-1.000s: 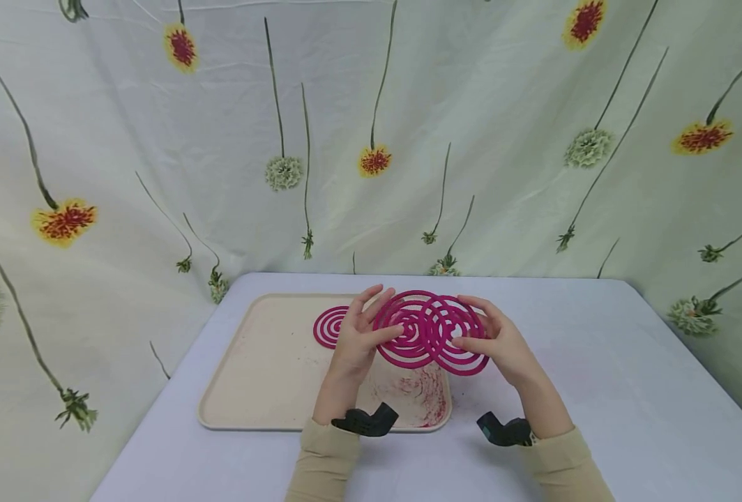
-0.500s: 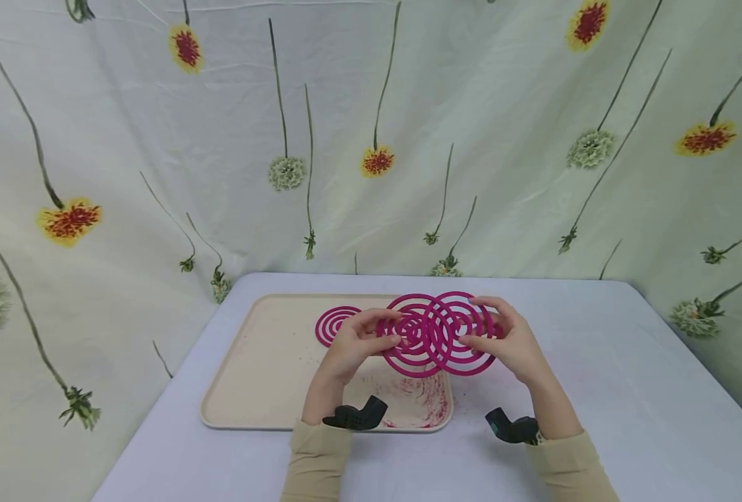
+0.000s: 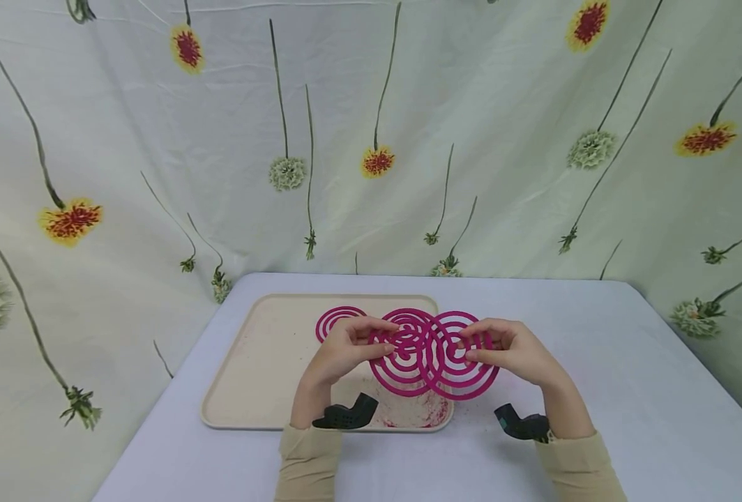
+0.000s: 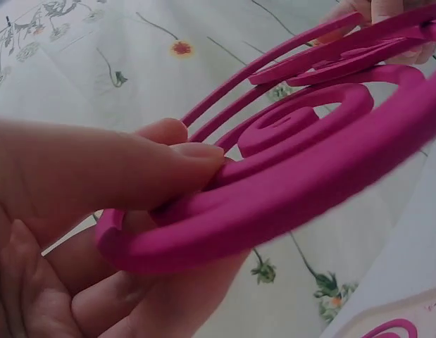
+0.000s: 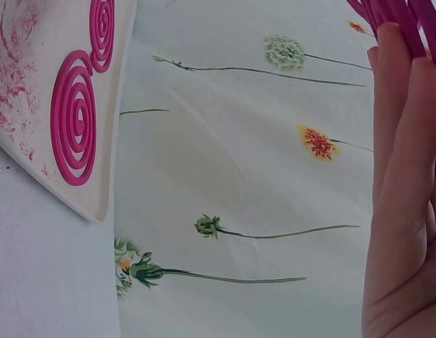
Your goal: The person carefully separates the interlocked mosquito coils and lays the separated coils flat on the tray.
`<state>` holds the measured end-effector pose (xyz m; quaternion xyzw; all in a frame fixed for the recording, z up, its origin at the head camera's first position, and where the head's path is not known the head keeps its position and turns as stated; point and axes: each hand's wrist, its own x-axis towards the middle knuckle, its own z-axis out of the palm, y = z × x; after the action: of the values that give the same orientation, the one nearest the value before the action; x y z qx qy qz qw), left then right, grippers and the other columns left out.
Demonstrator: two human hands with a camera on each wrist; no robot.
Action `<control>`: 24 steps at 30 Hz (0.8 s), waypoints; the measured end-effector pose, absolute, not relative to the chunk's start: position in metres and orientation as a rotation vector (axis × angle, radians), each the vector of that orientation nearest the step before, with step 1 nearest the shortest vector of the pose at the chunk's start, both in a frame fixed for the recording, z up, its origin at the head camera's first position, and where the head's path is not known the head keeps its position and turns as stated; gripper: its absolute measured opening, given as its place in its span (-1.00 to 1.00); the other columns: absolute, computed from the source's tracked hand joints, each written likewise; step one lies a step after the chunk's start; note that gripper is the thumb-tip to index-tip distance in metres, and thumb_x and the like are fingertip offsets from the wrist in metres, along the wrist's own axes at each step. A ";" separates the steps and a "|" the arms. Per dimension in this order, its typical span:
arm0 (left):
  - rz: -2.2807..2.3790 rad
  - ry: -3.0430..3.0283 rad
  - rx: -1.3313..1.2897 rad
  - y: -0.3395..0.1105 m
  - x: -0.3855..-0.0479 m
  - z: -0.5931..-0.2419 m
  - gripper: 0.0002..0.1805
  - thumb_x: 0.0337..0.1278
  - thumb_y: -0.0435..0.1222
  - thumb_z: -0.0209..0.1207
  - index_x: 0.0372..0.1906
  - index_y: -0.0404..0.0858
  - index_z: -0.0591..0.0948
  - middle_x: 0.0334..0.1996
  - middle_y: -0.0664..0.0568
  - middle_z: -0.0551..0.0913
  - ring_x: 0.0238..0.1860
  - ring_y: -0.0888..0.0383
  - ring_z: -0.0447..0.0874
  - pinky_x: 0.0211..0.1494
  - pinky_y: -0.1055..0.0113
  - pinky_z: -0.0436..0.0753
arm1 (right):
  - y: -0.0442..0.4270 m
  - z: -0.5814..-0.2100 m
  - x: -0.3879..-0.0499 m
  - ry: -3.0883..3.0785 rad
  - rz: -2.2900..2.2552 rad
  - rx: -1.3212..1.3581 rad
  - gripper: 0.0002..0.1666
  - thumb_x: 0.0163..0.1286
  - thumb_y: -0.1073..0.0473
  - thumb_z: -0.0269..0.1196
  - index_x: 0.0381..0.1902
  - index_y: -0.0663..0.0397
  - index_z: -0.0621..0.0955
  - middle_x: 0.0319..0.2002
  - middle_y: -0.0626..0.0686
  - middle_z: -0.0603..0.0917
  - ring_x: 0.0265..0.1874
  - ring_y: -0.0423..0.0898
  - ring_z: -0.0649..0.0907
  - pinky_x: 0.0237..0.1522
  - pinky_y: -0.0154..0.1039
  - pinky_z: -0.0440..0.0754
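Note:
Two flat magenta mosquito coils, partly overlapping, are held up over the right part of the tray. My left hand (image 3: 344, 348) pinches the left coil (image 3: 404, 392) at its outer side. In the left wrist view the thumb lies on top of that coil (image 4: 295, 201) and fingers are beneath it. My right hand (image 3: 520, 350) grips the right coil (image 3: 466, 397) between thumb and fingers. Only part of the right hand (image 5: 408, 169) shows in the right wrist view, with magenta strands at its fingertips. Whether the two coils are interlocked or only overlap, I cannot tell.
The beige tray (image 3: 258, 376) lies on the white-covered table (image 3: 622, 390), with reddish crumbs at its near right corner. More coils (image 5: 75, 120) lie on it, partly hidden in the head view by the left hand and held coils. A flowered cloth (image 3: 509, 139) hangs behind.
Both hands have come down a little and slightly apart, carrying the coils lower. The left hand's fingers, spread a second ago, now pinch the coil's edge.

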<state>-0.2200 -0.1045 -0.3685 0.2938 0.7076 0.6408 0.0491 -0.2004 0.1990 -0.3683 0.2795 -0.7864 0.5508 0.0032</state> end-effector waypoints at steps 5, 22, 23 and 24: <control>2.037 2.092 0.883 -0.102 -0.221 -0.368 -0.66 0.05 -0.49 0.24 -0.01 -0.47 0.59 -0.10 -0.26 0.62 -0.27 0.15 0.68 -0.16 0.32 0.66 | 0.197 -0.367 -0.200 -2.453 1.689 0.834 -0.63 0.17 0.34 0.33 -0.03 0.26 0.60 -0.38 0.12 0.62 -0.51 -0.11 0.54 -0.48 -0.26 0.63; 2.271 1.961 0.784 -0.091 -0.224 -0.372 -0.63 0.10 -0.54 0.17 0.06 -0.54 0.51 -0.15 -0.07 0.65 -0.21 0.17 0.63 -0.12 0.36 0.64 | 0.188 -0.365 -0.199 -2.421 1.663 0.608 -0.57 0.16 0.30 0.35 0.02 0.22 0.59 -0.19 0.19 0.63 -0.35 -0.03 0.60 -0.34 -0.26 0.68; 2.300 1.955 0.749 -0.090 -0.223 -0.372 -0.62 0.10 -0.54 0.17 0.07 -0.53 0.51 -0.14 -0.07 0.65 -0.20 0.16 0.63 -0.11 0.35 0.64 | 0.187 -0.364 -0.199 -2.413 1.666 0.576 -0.56 0.16 0.29 0.35 0.03 0.21 0.59 -0.21 0.19 0.62 -0.36 -0.04 0.59 -0.34 -0.27 0.68; 2.332 1.948 0.709 -0.088 -0.223 -0.371 -0.62 0.10 -0.54 0.17 0.07 -0.51 0.52 -0.12 -0.08 0.65 -0.17 0.16 0.64 -0.09 0.33 0.64 | 0.186 -0.364 -0.198 -2.399 1.670 0.544 -0.56 0.16 0.29 0.35 0.04 0.21 0.58 -0.22 0.20 0.62 -0.36 -0.05 0.60 -0.33 -0.27 0.68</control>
<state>-0.2229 -0.0884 -0.3715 0.2272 0.6243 0.7473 0.0106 -0.1982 0.1857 -0.3639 0.1824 -0.8041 0.5595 0.0841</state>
